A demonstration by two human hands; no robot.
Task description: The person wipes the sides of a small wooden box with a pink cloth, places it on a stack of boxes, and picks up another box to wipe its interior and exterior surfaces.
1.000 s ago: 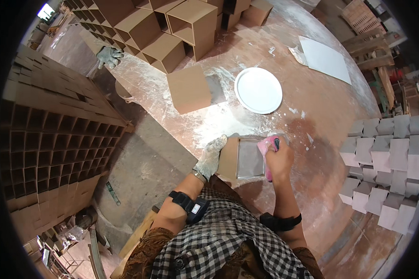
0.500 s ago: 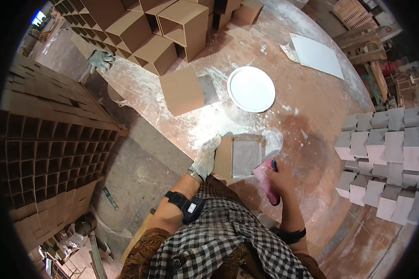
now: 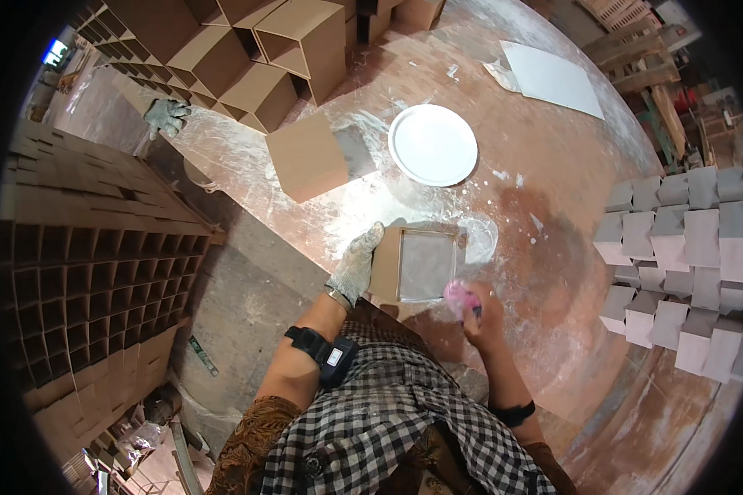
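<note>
My left hand (image 3: 358,262), in a whitish work glove, grips the left side of a brown cardboard box (image 3: 385,266). The box stands with its square opening turned up, and pale, damp-looking edges frame its greyish inside. At the box's lower right corner my right hand (image 3: 483,315) is closed round a pink tool (image 3: 461,300) with a dark part; motion blurs it and its exact kind does not show. A round white lid-like dish (image 3: 433,145) holding something white lies beyond the box. Left of the dish rests another brown cardboard box (image 3: 307,158).
Stacked open cardboard boxes (image 3: 293,41) stand at the far left of the table. Brown box stacks (image 3: 107,272) rise on my left, white-grey boxes (image 3: 677,239) on my right. A white sheet (image 3: 551,80) and a grey glove (image 3: 167,117) lie on the stained tabletop (image 3: 553,157).
The pink tool has turned in my right hand and moved slightly left, near the box's lower right corner. The whole view has shifted a little; my left hand stays on the box.
</note>
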